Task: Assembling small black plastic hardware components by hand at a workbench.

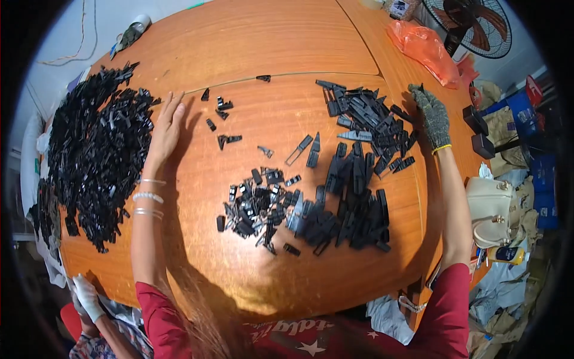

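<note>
My left hand (170, 128) is bare, its fingers stretched forward on the wooden table (251, 54). It lies along the right edge of a large heap of small black plastic pieces (110, 149). My right hand (431, 116) wears a grey knit glove with a yellow cuff. Its fingers are curled at the right of a pile of long black plastic clips (368, 113); a dark tip shows at them, too small to name. Between my arms lie a cluster of small black parts (254, 206) and more long black clips (353, 197).
A few loose black pieces (222, 105) lie right of my left hand. An orange plastic bag (421, 51) and a fan (472, 24) are at the far right. A cream handbag (493, 209) stands beyond my right arm. Another person's gloved hand (88, 296) shows at lower left.
</note>
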`<action>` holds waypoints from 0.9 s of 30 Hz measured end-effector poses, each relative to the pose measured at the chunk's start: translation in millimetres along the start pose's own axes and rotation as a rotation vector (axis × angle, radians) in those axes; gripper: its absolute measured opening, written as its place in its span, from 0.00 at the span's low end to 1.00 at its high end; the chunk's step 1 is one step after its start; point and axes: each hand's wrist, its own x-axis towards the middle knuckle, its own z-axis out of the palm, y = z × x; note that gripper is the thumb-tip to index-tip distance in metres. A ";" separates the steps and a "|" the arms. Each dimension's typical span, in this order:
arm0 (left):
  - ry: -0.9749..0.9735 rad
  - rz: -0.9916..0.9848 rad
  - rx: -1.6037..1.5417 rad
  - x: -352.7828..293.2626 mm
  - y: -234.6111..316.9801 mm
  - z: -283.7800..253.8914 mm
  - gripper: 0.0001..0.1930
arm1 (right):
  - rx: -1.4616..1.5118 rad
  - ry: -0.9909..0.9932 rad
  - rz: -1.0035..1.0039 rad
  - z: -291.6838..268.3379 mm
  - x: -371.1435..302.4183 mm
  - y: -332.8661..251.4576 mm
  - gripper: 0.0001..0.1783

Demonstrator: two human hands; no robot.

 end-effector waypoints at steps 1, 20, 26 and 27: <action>-0.018 -0.006 -0.012 14.8 -2.9 10.5 0.24 | -0.018 0.004 0.012 -0.1 -0.2 9.9 0.16; -0.449 0.513 -0.119 22.1 127.1 138.6 0.24 | 0.421 -0.255 -0.450 69.2 22.8 -103.9 0.20; -0.415 0.485 -0.172 -41.0 120.6 103.7 0.24 | 0.424 -0.137 -0.606 50.4 -5.7 -158.9 0.20; -0.443 0.451 -0.202 -46.9 121.8 96.4 0.24 | 0.537 -0.165 -0.596 45.3 -3.9 -163.3 0.18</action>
